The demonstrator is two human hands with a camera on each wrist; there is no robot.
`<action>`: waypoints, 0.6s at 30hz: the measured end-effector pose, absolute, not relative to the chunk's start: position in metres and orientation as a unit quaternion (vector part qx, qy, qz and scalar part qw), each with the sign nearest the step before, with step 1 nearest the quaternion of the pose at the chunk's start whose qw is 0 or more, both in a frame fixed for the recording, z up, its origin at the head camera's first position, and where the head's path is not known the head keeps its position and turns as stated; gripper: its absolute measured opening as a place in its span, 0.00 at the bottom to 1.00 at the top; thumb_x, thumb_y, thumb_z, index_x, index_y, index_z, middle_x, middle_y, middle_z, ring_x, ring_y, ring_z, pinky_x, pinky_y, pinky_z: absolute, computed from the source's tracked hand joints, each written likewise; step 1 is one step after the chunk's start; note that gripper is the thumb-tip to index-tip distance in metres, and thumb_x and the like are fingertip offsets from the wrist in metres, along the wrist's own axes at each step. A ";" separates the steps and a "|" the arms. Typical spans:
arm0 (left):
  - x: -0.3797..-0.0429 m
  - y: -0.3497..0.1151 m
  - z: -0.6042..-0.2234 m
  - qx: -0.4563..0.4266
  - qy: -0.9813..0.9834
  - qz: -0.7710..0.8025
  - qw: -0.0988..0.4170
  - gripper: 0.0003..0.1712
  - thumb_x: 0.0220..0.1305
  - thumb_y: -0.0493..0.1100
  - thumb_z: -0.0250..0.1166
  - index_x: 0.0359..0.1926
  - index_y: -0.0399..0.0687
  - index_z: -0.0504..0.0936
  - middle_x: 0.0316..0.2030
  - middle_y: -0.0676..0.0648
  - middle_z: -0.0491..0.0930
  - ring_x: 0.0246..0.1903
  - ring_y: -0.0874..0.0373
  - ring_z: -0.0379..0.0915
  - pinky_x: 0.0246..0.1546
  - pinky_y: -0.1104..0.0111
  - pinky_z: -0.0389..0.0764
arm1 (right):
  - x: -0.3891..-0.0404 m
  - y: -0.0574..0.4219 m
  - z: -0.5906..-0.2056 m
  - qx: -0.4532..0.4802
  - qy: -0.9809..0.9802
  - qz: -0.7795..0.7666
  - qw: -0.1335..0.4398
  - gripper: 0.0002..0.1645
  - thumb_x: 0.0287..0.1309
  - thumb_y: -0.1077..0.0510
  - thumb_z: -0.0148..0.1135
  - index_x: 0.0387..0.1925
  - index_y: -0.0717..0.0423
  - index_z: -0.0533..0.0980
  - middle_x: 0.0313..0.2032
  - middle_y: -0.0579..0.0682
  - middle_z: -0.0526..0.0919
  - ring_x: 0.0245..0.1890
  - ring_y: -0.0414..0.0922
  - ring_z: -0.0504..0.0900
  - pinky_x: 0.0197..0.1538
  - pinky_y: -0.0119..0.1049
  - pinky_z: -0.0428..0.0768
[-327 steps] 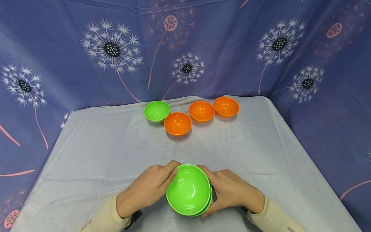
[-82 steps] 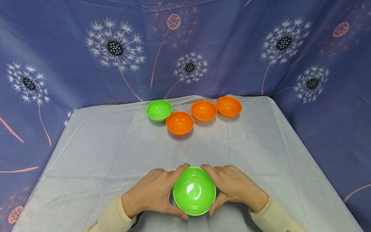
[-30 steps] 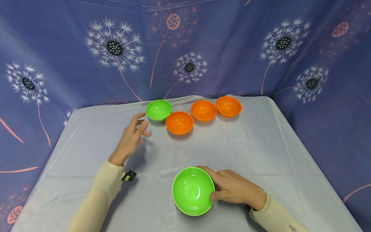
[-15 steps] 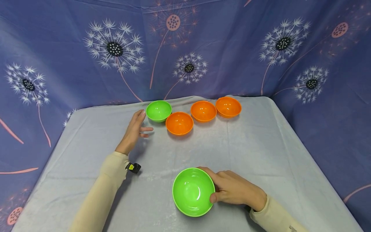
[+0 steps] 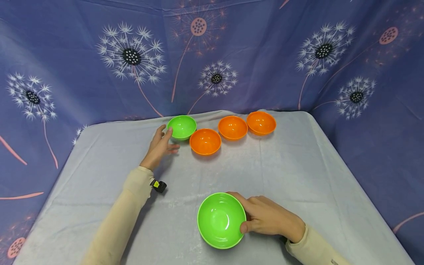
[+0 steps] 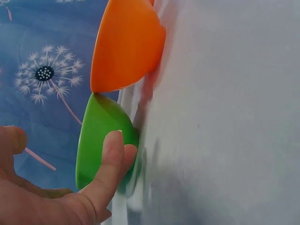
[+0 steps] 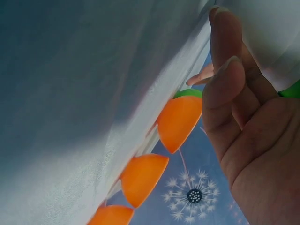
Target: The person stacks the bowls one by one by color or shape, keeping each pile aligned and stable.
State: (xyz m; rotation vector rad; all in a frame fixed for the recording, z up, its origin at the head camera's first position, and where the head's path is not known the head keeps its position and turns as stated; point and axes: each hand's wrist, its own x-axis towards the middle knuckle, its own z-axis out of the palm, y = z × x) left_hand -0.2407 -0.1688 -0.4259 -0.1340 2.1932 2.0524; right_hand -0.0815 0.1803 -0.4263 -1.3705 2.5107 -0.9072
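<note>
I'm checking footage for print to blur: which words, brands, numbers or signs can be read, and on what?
None can be read.
Right sleeve: dark marks at the picture's bottom edge, too small and cut off to read.
Black device by the left cuff: a yellow patch, no legible text.

Left hand (image 5: 159, 148) forward on an outstretched arm (image 5: 120, 213), fingers (image 6: 112, 152) apart; right hand (image 5: 266, 215) nearer, in a curved grip.
</note>
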 end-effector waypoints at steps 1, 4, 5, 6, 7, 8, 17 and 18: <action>-0.243 -0.168 -0.426 -0.048 0.726 0.683 0.067 0.45 0.70 0.63 0.49 0.75 0.52 0.37 0.71 0.35 0.35 0.47 0.36 0.73 0.41 0.54 0.79 | -0.081 0.180 -0.426 -0.455 0.835 -0.302 0.070 0.54 0.49 0.16 0.26 0.69 0.40 0.56 0.32 0.32 0.77 0.25 0.31 0.73 0.30 0.29 0.75; -0.248 -0.166 -0.428 -0.058 0.722 0.686 0.067 0.45 0.71 0.61 0.49 0.75 0.51 0.36 0.71 0.34 0.34 0.46 0.36 0.74 0.41 0.55 0.80 | -0.081 0.180 -0.425 -0.455 0.834 -0.303 0.070 0.53 0.49 0.16 0.26 0.69 0.40 0.56 0.32 0.31 0.77 0.25 0.31 0.72 0.30 0.29 0.75; -0.250 -0.165 -0.428 -0.062 0.721 0.687 0.068 0.44 0.72 0.60 0.49 0.75 0.52 0.36 0.71 0.34 0.33 0.46 0.36 0.74 0.41 0.56 0.80 | -0.081 0.180 -0.425 -0.455 0.834 -0.303 0.070 0.53 0.49 0.16 0.26 0.69 0.40 0.56 0.32 0.31 0.77 0.25 0.31 0.72 0.30 0.29 0.75; -0.252 -0.164 -0.428 -0.064 0.720 0.687 0.068 0.43 0.72 0.58 0.50 0.75 0.52 0.36 0.71 0.34 0.33 0.46 0.36 0.74 0.42 0.56 0.80 | -0.081 0.180 -0.425 -0.455 0.835 -0.303 0.070 0.53 0.49 0.16 0.26 0.69 0.40 0.56 0.31 0.31 0.77 0.25 0.31 0.72 0.30 0.29 0.75; -0.254 -0.163 -0.428 -0.067 0.721 0.686 0.068 0.43 0.73 0.57 0.49 0.75 0.51 0.36 0.71 0.33 0.33 0.45 0.36 0.74 0.41 0.56 0.80 | -0.081 0.180 -0.425 -0.454 0.835 -0.303 0.071 0.53 0.49 0.16 0.26 0.69 0.39 0.56 0.32 0.31 0.77 0.25 0.31 0.72 0.30 0.29 0.75; -0.256 -0.162 -0.428 -0.070 0.721 0.685 0.070 0.42 0.73 0.56 0.49 0.75 0.52 0.35 0.71 0.34 0.33 0.45 0.37 0.75 0.41 0.57 0.80 | -0.081 0.180 -0.425 -0.453 0.835 -0.303 0.073 0.53 0.49 0.16 0.26 0.69 0.39 0.56 0.32 0.31 0.77 0.25 0.31 0.72 0.30 0.29 0.75; -0.276 -0.164 -0.433 -0.095 0.721 0.681 0.084 0.38 0.76 0.51 0.46 0.76 0.54 0.34 0.70 0.35 0.45 0.41 0.39 0.78 0.29 0.65 0.83 | -0.080 0.181 -0.425 -0.448 0.836 -0.306 0.082 0.52 0.50 0.16 0.27 0.69 0.39 0.55 0.33 0.31 0.77 0.26 0.31 0.72 0.31 0.30 0.75; -0.278 -0.165 -0.434 -0.096 0.723 0.679 0.084 0.38 0.76 0.51 0.45 0.76 0.55 0.34 0.70 0.35 0.45 0.41 0.39 0.78 0.27 0.66 0.82 | -0.080 0.181 -0.425 -0.448 0.836 -0.307 0.082 0.52 0.50 0.16 0.27 0.69 0.39 0.55 0.33 0.31 0.77 0.26 0.31 0.72 0.31 0.30 0.75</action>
